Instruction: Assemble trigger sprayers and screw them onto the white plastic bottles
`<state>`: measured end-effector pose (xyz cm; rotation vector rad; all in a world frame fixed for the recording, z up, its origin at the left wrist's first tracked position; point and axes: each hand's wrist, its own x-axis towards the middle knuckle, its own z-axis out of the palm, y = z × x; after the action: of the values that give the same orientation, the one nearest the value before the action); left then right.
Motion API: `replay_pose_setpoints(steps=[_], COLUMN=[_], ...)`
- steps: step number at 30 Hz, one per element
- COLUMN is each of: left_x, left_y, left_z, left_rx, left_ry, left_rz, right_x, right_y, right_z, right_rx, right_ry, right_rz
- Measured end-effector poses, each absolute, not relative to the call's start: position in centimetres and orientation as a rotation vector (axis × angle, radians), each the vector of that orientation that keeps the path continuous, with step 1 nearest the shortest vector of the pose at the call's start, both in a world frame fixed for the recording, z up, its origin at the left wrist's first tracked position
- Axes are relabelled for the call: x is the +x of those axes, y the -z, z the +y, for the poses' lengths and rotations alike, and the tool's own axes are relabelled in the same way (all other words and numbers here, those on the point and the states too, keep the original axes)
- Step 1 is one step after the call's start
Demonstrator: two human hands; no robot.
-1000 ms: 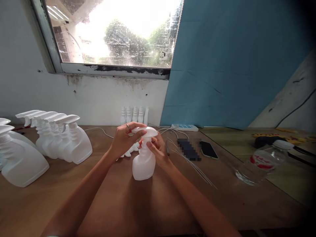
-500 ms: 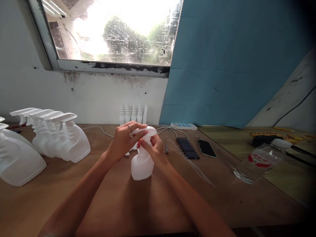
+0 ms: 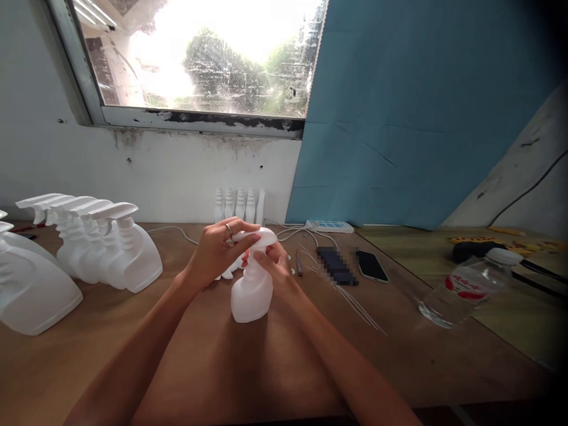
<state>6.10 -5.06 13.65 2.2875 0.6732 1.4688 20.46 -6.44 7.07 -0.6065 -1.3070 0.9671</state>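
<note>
A white spray bottle [image 3: 251, 296] stands upright on the brown tabletop in front of me. My left hand [image 3: 220, 245] is closed around its spray head [image 3: 262, 237], fingers on top and thumb along the near side. With thumb and fingers, my right hand [image 3: 278, 267] grips the neck just below the head. Some of the right fingers are hidden behind the bottle. Small white plastic parts [image 3: 231, 271] lie behind the bottle, partly covered by my left hand.
To the left stand rows of white spray bottles [image 3: 142, 257]. White bottle-shaped pieces [image 3: 240, 204] line the wall. On the right are a pen [image 3: 299, 264], thin white tubes [image 3: 360, 309], a phone [image 3: 373, 266], a blurred dark object [image 3: 336, 266], a power strip [image 3: 329, 226] and a water bottle [image 3: 470, 289].
Both hands and the spray bottle have shifted slightly to the left. The grip on the head and neck looks the same.
</note>
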Motion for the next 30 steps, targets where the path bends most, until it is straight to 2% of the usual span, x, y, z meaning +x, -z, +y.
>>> replay_pose_setpoints(steps=[3,8,14,22,30], left_x=[6.0,5.9,5.8,5.8,6.0], left_y=[-13.7,-13.7,-13.6,-13.6,-13.3], left_z=[-5.1,-4.8,-4.4,-5.1,-5.4], left_rx=[2.295,2.305,2.296,2.26,2.155], left_ry=[-1.477,-1.472,-1.487,-1.478,-1.488], left_rz=[0.681,0.705,0.725,0.723,0.777], right_x=[20.3,20.8,19.6,21.0,19.8], right_y=[-6.9,-6.7,-6.7,-6.8,-6.2], right_z=[-6.3,-6.3,-6.3,-6.7,-7.0], right_rx=[-0.675,-0.522,-0.653,-0.547,-0.695], right_ry=[-0.859,-0.946,-0.795,-0.965,-0.657], right_rz=[-1.267,-1.375,-1.278,-1.389,-1.355])
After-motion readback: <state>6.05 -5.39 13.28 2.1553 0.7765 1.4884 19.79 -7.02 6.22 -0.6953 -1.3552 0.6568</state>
